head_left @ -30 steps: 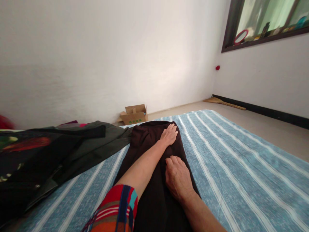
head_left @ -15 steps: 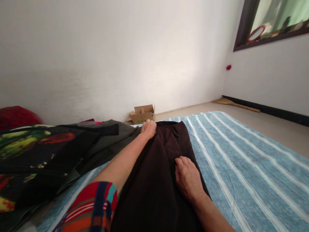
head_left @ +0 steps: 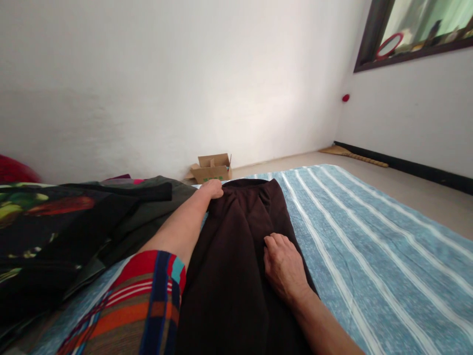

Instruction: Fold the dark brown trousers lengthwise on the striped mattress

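A dark brown garment (head_left: 236, 256) lies lengthwise on a blue bedsheet with white stripes (head_left: 369, 236). My left hand (head_left: 212, 189) reaches to the garment's far left corner and its fingers are closed on the cloth edge there. My right hand (head_left: 284, 266) rests flat on the garment's right side, fingers together, pressing the cloth down. My left arm wears a red, blue and orange striped sleeve (head_left: 144, 305).
A heap of dark clothes (head_left: 74, 227) with a bright printed piece lies to the left, touching the brown garment. A small open cardboard box (head_left: 212, 167) stands on the floor by the far wall. A broom (head_left: 354, 156) lies along the right wall under a window.
My left hand slid from the garment's far middle to its far left corner and closed on the edge. My right hand stayed pressed on the cloth. The view shifted slightly.
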A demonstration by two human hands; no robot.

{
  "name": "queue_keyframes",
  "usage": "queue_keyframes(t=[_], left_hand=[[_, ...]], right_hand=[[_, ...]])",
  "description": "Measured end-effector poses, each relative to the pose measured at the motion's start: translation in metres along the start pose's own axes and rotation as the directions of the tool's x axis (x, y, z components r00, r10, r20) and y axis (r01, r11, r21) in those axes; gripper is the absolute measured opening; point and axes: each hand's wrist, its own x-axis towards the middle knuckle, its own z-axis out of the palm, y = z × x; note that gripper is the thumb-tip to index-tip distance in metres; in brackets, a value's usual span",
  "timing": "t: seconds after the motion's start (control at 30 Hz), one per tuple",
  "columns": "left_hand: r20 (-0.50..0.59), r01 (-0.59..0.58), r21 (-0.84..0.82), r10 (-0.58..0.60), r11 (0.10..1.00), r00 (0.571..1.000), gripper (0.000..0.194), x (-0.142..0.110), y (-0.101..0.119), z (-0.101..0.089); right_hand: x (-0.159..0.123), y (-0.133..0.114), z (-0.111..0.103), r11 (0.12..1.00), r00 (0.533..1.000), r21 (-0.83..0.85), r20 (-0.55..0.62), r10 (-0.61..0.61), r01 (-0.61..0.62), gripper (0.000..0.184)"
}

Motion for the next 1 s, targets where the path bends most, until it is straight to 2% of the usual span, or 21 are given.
queue_keyframes(t=[0.13,0.27,0.47,0.7,0.83,1.0], left_hand=[[0.026,0.077,0.09,-0.08,0.993,0.996,0.028,0.001,0.003,-0.005],[-0.008,0.078,0.125,-0.077,0.989,0.997,0.027,-0.007,0.009,-0.006],[-0.131,0.031,0.098,-0.018,0.995,0.991,0.022,-0.023,0.008,0.002],[-0.277,0.071,0.041,-0.057,0.997,0.959,0.031,-0.039,-0.01,-0.007],[-0.267,-0.029,0.016,0.033,0.999,0.963,0.03,-0.062,-0.01,0.007],[-0.142,-0.216,-0.043,0.208,0.976,0.968,0.035,-0.072,-0.016,0.032]], right_hand=[[0.0,0.001,0.0,1.0,1.0,-0.008,-0.012,0.002,-0.002,0.017],[0.0,0.0,-0.001,1.0,1.0,-0.006,0.005,0.01,-0.01,0.015],[0.0,0.0,-0.002,1.0,1.0,-0.015,0.01,0.009,-0.008,0.016],[0.0,0.0,-0.002,1.0,1.0,-0.009,0.013,0.018,-0.018,0.016],[-0.001,0.0,-0.002,1.0,0.999,-0.009,0.03,0.028,-0.027,0.015],[-0.002,0.0,-0.002,1.0,0.999,-0.007,0.022,0.025,-0.024,0.016]])
